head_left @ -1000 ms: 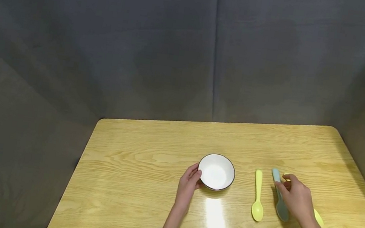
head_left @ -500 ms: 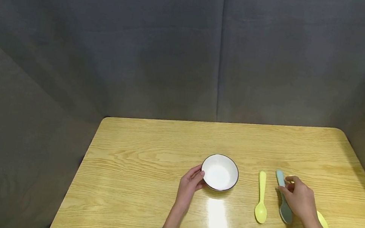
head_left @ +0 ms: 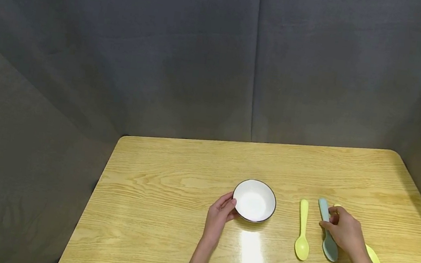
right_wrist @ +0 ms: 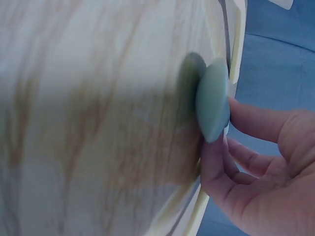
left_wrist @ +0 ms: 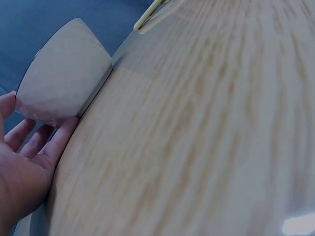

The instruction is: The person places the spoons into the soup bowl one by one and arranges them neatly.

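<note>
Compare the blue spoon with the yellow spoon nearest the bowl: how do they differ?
The blue spoon is pale blue; the yellow spoon is light yellow. The right hand pinches the blue spoon's handle, while the yellow spoon lies untouched. The yellow spoon lies closer to the bowl. Both lie on the table with handles pointing away from the person, bowls near.

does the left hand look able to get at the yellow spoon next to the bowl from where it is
Probably not directly: the left hand rests against the white bowl on its far side from the yellow spoon, so the bowl blocks a straight reach; going around its near side looks open.
</note>
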Available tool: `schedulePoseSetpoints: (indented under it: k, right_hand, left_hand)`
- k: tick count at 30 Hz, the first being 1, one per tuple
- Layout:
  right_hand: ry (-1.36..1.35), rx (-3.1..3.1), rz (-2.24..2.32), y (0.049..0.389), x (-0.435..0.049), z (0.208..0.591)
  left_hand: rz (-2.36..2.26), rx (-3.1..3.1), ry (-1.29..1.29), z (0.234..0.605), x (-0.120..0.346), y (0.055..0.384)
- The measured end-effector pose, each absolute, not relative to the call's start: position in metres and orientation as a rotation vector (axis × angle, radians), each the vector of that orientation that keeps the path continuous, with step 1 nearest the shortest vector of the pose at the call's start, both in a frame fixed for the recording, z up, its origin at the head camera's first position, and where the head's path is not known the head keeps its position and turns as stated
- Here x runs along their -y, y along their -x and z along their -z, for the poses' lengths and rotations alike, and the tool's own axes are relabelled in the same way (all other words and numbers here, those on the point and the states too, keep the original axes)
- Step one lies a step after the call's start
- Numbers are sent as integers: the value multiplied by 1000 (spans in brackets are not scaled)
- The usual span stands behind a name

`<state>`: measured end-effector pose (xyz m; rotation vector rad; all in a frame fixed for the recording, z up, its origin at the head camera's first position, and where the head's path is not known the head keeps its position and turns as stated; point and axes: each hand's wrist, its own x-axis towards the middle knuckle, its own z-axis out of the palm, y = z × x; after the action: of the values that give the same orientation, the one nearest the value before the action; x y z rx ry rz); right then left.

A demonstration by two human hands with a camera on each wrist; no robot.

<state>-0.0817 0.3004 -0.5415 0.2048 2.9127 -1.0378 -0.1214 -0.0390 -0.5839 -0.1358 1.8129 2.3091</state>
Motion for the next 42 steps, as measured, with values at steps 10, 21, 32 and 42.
schedulePoseSetpoints:
  k: [10, 21, 32, 42]
  right_hand:
    - [-282, -2821, 1072, 85, -302, 539]
    - [-282, -2870, 1069, 89, -296, 545]
    - [-443, -2731, 1343, 76, -297, 522]
    - [-624, -2175, 2237, 71, -292, 494]
  left_hand:
    - [-2321, -1832, 172, 583, 37, 120]
    - [-2348, -1823, 157, 583, 42, 120]
    - [-2340, -1823, 153, 583, 36, 121]
    - [-2343, -1825, 147, 585, 36, 119]
